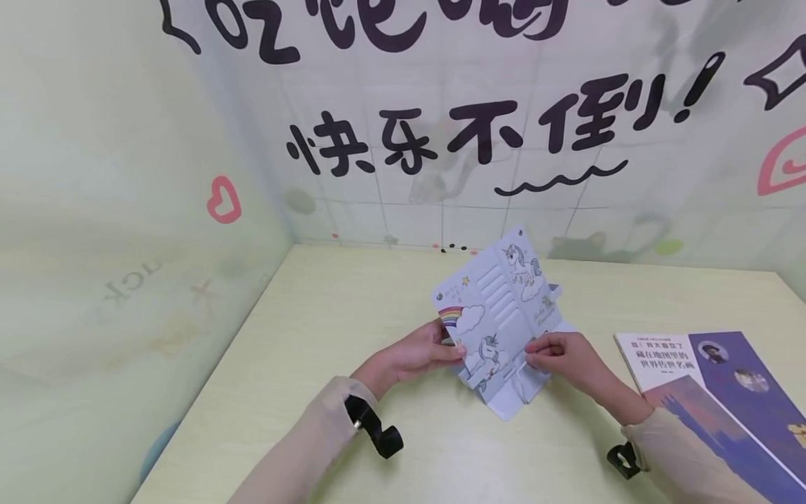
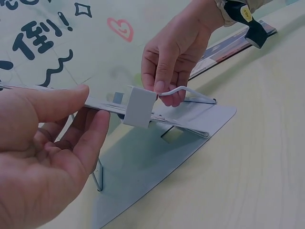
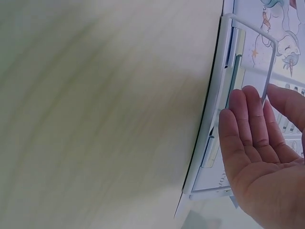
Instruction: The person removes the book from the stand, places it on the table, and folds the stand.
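Holding the unicorn bookstand (image 1: 504,308) over the table (image 1: 283,350), I have its riveted top pointing away from me and slightly left, its long axis seeming to climb from near left to far right. From my head, my left hand (image 1: 415,353) pinches the bookstand's left edge, thumb in front, other fingers mostly hidden behind; my right hand (image 1: 573,357) is at its lower right, fingers curled. The small lettering is unreadable. Right of the bookstand lie a purple-and-white book (image 1: 730,357) and a painted-cover book (image 1: 699,413), partly covered by my sleeve (image 1: 686,462).

From my left wrist, the bookstand's panel shows nearly edge-on, thin, sloping down toward its smooth, flat base plate (image 2: 143,167); whether that touches the table I cannot tell. A boxy white piece (image 2: 139,107) straddles the panel, and my right thumb and forefinger pinch a bent wire page holder (image 2: 190,90).

From my right wrist, the bookstand's long edge runs steeply upward, its far part cropped. The wire's rounded loop meets my thumb; my other fingers lie straight, side by side.
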### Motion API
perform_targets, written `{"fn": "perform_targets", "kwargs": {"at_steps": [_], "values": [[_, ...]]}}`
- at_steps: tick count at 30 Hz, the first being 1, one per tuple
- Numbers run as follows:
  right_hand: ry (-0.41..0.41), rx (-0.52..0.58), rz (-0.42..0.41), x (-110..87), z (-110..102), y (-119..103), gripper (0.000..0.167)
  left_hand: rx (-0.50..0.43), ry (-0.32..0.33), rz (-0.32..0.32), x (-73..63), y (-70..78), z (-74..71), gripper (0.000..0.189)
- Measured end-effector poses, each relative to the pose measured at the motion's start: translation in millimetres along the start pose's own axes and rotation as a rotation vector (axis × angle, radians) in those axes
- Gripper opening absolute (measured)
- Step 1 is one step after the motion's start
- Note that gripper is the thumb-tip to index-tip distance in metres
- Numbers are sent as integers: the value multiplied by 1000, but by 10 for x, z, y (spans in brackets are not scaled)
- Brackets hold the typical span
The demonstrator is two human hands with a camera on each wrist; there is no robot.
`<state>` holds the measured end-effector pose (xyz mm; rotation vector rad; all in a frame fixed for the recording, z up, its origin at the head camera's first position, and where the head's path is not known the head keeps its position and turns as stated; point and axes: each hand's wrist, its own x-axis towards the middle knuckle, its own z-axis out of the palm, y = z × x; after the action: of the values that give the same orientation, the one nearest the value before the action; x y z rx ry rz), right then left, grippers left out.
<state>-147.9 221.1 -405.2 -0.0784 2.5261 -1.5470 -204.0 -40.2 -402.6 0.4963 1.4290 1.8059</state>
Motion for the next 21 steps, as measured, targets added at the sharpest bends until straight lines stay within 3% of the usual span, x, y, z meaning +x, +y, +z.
{"fn": "perform_targets", "kwargs": {"at_steps": [9,17,21], "values": [[1,24,34,12,-21,47,29,-13,15,15,-40,-43,71,55],[-11,28,35,42,-70,49,30,43,2,43,-46,-91,122,52],[-25,20,40,73,-95,17,31,73,26,44,-54,-97,153,51]]}}
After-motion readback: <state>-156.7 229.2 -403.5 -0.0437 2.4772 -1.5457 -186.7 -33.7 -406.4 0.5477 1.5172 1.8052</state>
